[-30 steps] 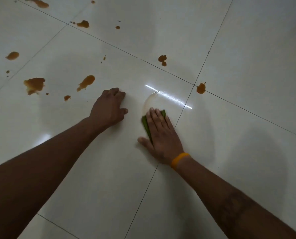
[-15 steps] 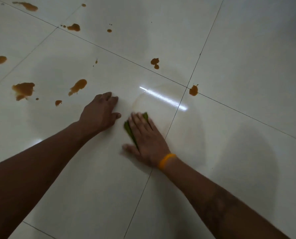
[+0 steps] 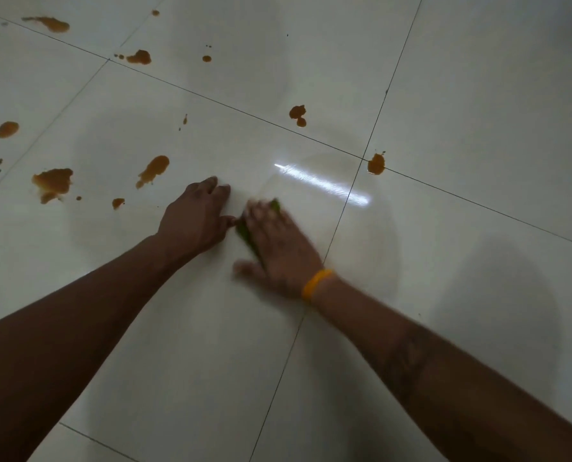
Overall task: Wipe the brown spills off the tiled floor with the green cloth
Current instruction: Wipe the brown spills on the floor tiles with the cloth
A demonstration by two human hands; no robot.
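My right hand [image 3: 279, 248], with an orange band on its wrist, presses flat on the green cloth [image 3: 246, 235] on the white tiled floor [image 3: 461, 95]; only the cloth's left edge and a tip by the fingertips show, and the hand is blurred. My left hand [image 3: 194, 221] rests on the tile just left of it, fingers curled, its thumb touching the cloth's edge. Brown spills lie beyond: a long one [image 3: 153, 170] just past my left hand, a large patch [image 3: 53, 183] at the left, one [image 3: 376, 164] at a tile corner to the right, one [image 3: 298, 115] farther back.
Several more brown spots are scattered over the far left tiles, such as a blotch [image 3: 139, 57] and a streak [image 3: 48, 24]. A bright light streak [image 3: 321, 185] reflects on a faint wet sheen ahead of my right hand. Dark grout lines cross the floor.
My right hand has slid the cloth leftward across the tile until it reaches my left hand. My left hand has stayed planted. The view shifted slightly.
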